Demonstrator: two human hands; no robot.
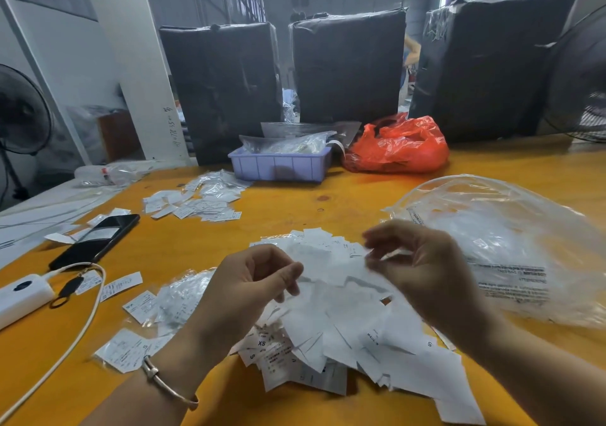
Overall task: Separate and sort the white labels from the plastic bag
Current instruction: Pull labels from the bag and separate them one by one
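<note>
While I watch from the head view, nearest things first:
Label heap: one big loose pile of white labels (pixel 344 334) on the yellow table (pixel 295 202), right under both hands, far too many to count; some read S or XS.
Left hand (pixel 249 281): raised over the heap, bangle (pixel 167 383) on the wrist, fingers curled, thumb and fingertips pinching a white label.
Right hand (pixel 423 268): raised opposite, blurred; I see its fingers bent toward the same label, apparently pinching its other edge.
Small clear packets (pixel 177 297): a few lie left of the heap, with loose labels beside them.
Clear plastic bag (pixel 498 238): one, large and crumpled, lying on the table just right of the right hand.
Gadgets: one white power bank (pixel 19 294) with one cable (pixel 82 320), one black phone (pixel 98 235), all far left.
Second spread of labels (pixel 200 202): one, mid-table.
Farther back: one lilac tray (pixel 278 166), one red bag (pixel 400 147), three black-wrapped bales (pixel 347 65), two fans (pixel 19 111).
</note>
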